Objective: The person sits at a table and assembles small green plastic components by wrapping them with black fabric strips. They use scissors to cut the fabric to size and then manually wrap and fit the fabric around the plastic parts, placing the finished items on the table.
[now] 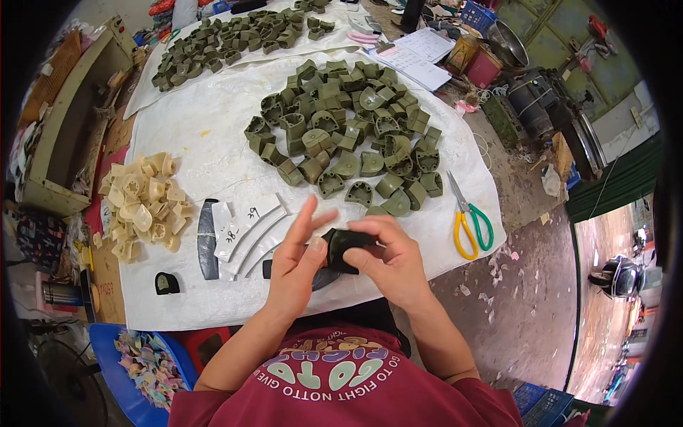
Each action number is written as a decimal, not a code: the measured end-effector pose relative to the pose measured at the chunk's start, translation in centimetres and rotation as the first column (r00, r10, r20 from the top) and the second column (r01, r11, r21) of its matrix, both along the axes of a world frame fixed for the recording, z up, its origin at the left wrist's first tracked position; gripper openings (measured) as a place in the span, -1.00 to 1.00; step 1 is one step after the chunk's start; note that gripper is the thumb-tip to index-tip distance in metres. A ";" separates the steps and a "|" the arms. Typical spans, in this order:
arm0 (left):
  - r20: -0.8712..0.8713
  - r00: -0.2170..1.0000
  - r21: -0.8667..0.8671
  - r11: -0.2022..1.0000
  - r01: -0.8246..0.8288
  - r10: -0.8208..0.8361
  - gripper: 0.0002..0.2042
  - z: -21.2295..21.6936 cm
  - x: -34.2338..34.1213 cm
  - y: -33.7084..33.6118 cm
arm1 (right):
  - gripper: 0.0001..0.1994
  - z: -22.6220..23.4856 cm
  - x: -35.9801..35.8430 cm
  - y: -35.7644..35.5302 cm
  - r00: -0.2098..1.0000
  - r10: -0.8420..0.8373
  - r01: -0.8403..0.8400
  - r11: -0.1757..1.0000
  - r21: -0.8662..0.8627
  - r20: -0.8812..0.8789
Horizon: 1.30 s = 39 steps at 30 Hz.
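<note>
Hands meet just near the sheet's near edge, working one dark heel piece (346, 250) between them. The right hand (391, 263) pinches the piece with thumb and fingertips closed on its rim; the left hand (299, 260) presses its palm and thumb against the piece's left side, its fingers spread loose and pointing far. So the piece sits in the air above the white sheet (213, 135), not resting on it.

Slipping looks like the main risk: the hold is a fingertip pinch on a smooth, curved part, and a twist from the left palm could pop it out toward the floor on the right, since the sheet ends just right of the hands. A dark covering seems to wrap the piece, though I cannot tell how well it sits; uneven pressing could leave it skewed.

Scissors (472, 224) with yellow and green handles lie just right of the hands, near enough for an elbow to sweep them off. White curved strips (249, 228) and a black strip (207, 238) lie left of the hands. Farther off sits the olive pile (348, 135), with a second olive pile (228, 39) at the far edge and a cream pile (142, 206) at the left. One small dark piece (166, 283) lies alone, near left.
</note>
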<state>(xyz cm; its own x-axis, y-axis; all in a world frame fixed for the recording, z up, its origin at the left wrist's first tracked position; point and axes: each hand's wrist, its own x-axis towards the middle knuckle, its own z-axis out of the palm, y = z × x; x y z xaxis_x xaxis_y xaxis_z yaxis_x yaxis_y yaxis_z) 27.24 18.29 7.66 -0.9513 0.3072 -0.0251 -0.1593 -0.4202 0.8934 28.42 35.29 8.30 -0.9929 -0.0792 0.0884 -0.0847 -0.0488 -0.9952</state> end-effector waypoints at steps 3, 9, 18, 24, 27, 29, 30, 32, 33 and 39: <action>-0.049 0.998 0.060 0.998 -0.025 0.028 -0.35 -0.6 0.2 1.0 | -0.61 -1.0 0.3 -0.6 0.993 -0.115 0.111 0.968 -0.224 -0.006; -0.226 0.973 -0.360 0.932 -0.043 -0.042 -0.29 -0.1 0.3 0.5 | -0.67 -0.1 0.5 -1.4 0.984 -0.033 0.030 0.999 -0.024 -0.174; -0.526 0.849 -0.471 0.851 -0.231 -0.060 -0.30 -0.1 0.1 0.0 | -0.66 -0.8 0.5 -3.1 0.997 0.002 -0.006 0.999 -0.046 -0.076; -0.611 0.781 -0.525 0.805 -0.276 -0.130 -0.28 0.5 -0.3 -0.1 | -0.68 -0.8 0.2 -2.4 0.996 -0.022 0.025 0.999 0.037 -0.091; -0.707 0.693 -0.509 0.783 -0.359 -0.142 -0.26 0.1 -0.2 0.3 | -0.72 -0.6 0.3 -2.9 0.985 -0.081 0.094 0.992 0.084 -0.151; -0.713 0.682 -0.525 0.769 -0.366 -0.163 -0.26 -0.3 0.1 0.4 | -0.75 -0.8 0.2 -2.8 0.982 -0.117 0.128 0.990 0.066 -0.150; -0.716 0.676 -0.534 0.760 -0.370 -0.175 -0.26 -0.5 0.2 0.4 | -0.75 -1.2 0.0 -2.7 0.983 -0.124 0.131 0.990 0.043 -0.137; -0.723 0.671 -0.518 0.771 -0.370 -0.164 -0.25 -0.6 0.4 0.5 | -0.76 -1.3 -0.1 -2.5 0.985 -0.143 0.146 0.989 0.021 -0.101; -0.727 0.669 -0.508 0.778 -0.370 -0.157 -0.25 -0.7 0.5 0.6 | -0.76 -1.1 -0.1 -2.4 0.985 -0.154 0.156 0.988 0.022 -0.077; -0.704 0.704 -0.465 0.812 -0.353 -0.096 -0.30 -1.2 0.1 0.3 | -0.76 -1.4 0.3 -1.7 0.993 0.031 0.010 0.939 -0.343 0.112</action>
